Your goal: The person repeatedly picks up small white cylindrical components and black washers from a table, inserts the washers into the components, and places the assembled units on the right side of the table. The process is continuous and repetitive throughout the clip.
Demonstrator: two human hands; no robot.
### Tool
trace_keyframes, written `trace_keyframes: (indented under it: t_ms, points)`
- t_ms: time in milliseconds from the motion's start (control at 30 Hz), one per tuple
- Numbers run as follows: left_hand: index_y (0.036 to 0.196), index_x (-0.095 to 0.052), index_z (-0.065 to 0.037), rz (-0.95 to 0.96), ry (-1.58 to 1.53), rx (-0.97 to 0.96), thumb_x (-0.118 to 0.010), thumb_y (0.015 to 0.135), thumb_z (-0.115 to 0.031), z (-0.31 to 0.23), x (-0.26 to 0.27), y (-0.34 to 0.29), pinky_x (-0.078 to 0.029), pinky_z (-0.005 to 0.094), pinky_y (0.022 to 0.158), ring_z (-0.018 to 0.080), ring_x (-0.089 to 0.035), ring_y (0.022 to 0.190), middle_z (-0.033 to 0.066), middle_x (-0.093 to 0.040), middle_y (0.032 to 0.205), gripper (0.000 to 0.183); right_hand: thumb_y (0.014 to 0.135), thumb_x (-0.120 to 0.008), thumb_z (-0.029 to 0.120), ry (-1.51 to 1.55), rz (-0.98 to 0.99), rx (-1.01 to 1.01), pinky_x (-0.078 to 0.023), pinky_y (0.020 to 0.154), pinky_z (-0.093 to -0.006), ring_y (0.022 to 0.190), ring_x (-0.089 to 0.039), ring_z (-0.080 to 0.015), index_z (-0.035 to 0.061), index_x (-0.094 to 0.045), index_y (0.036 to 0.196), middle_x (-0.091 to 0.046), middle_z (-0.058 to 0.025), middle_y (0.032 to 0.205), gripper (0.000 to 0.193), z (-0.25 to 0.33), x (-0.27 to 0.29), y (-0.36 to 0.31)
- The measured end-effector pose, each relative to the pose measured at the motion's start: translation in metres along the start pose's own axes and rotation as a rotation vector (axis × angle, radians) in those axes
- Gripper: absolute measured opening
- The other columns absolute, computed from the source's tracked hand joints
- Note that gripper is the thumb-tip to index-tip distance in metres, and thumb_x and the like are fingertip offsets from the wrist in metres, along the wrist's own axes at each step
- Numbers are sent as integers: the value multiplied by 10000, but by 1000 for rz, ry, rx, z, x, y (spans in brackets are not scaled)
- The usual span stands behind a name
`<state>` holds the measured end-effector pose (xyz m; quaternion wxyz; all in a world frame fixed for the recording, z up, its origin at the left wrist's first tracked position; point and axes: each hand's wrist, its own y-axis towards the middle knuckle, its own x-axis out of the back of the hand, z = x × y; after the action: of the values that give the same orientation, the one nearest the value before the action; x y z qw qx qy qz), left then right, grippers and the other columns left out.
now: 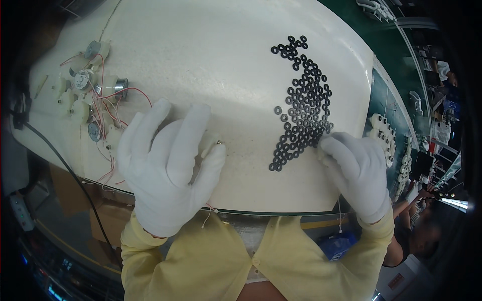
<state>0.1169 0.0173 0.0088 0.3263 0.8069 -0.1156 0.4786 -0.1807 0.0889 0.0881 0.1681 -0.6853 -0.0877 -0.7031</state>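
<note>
My left hand [170,165], in a white glove, is closed around a small cream plastic motor unit [210,143]. A brass-coloured shaft tip pokes out between thumb and fingers; most of the unit is hidden by the glove. Thin wires [207,213] hang over the table edge below this hand. My right hand [359,170], also gloved in white, reaches the right side of a spread of small black rings [301,110]. Its thumb and fingertips are pinched together at the rings, and what lies between them is hidden.
Several motors [84,79] with cream housings and tangled red and white wires lie at the left of the white table [201,60]. Rows of cream parts with black rings [384,138] stand beyond the right edge. A black cable [65,160] crosses the lower left. Another person [409,241] is at the right.
</note>
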Motion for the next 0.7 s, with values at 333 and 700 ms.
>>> trace_keyframes:
  t_ms: [333,700]
  points:
    - [1206,-699,-79,42,25,-16,-749,807,-189,-3,4,0,-440,519,966,380,-606,1146,88,-675,1009,417,761,-616,102,-230,148,114,-453,721,-363,754,-556,-220,72,-625,1159,-577,-53,930,400,9,19,-13]
    - [1242,-678,-70,44,22,-51,-763,814,-163,-3,3,2,-428,527,1014,403,-604,1172,94,-672,1052,446,829,-665,130,-170,145,56,-437,664,-353,639,-546,-213,66,-635,1119,-557,-33,765,298,8,12,-20]
